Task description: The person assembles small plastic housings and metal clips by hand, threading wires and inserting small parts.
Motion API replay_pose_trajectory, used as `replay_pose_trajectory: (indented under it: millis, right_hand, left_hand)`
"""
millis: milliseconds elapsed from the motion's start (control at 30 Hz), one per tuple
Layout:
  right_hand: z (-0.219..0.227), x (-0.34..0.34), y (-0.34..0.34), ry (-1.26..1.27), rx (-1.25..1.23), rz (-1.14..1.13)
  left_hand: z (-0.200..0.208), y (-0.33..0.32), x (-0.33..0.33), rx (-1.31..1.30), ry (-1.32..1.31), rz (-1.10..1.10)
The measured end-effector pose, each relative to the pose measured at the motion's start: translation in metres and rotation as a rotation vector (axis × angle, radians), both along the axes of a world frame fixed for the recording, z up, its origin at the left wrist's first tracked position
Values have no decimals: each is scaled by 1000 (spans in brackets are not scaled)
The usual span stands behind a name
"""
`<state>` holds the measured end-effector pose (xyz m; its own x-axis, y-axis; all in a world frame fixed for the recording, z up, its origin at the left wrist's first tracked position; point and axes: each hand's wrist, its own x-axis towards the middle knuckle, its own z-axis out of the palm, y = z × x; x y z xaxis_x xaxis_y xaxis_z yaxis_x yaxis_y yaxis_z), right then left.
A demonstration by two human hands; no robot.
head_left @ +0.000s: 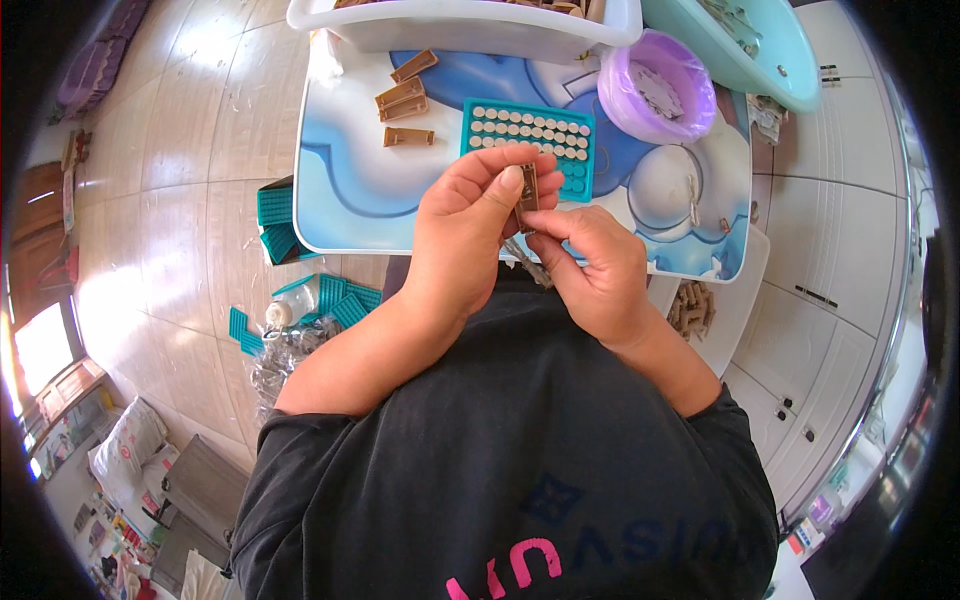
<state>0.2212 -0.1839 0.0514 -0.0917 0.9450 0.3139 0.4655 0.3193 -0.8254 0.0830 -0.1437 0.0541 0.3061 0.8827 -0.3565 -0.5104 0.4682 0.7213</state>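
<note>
The fingers of the left hand [465, 205] are closed around a small brown piece [530, 185], which they hold almost upright, with the thumb at one side. The fingers of the right hand [600, 270] are narrow and meet the lower end of this piece; whether they pinch it or only press on it, I cannot tell. Just under the fingertips there is a greyish strip [536, 268] – its kind is not clear to me.

Both hands are in front of the near edge of the surface [350, 115], which carries a blue and white pattern. Just beyond them lies a teal tray [584, 192] with rows of white round pieces [527, 131]. To the left of it are four brown parts [408, 137], two of them side by side. To the right stands a bin with a purple liner [690, 118]; at the far edge is a white tub [450, 40], and beside it a turquoise basin [795, 88].

More brown pieces [692, 308] lie in a pile below the right edge. On the left, teal trays [350, 312] and a clear bottle [296, 302] are down at the floor [180, 240].

The black shirt [480, 430] bears writing – large pink letters [534, 562] near the lower edge, and dark lettering with a diamond-shaped emblem [551, 498], which hardly stands out from the cloth.
</note>
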Motion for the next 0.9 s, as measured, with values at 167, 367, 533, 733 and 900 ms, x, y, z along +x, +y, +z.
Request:
replay_pose_trajectory:
  millis: [167, 367, 533, 733, 900]
  right_hand:
    - [3, 1, 4, -162, 42, 63]
    - [12, 0, 7, -146, 69, 43]
    - [-1, -1, 11, -239, 144, 88]
    - [-13, 14, 23, -195, 42, -27]
    - [-43, 23, 46, -424, 176, -167]
  left_hand:
    - [0, 0, 0, -25, 15, 5]
    - [-7, 0, -7, -140, -81, 18]
    - [-12, -3, -12, -138, -64, -7]
    - [-21, -10, -30, -186, -22, -18]
    - [-22, -11, -35, -282, -3, -37]
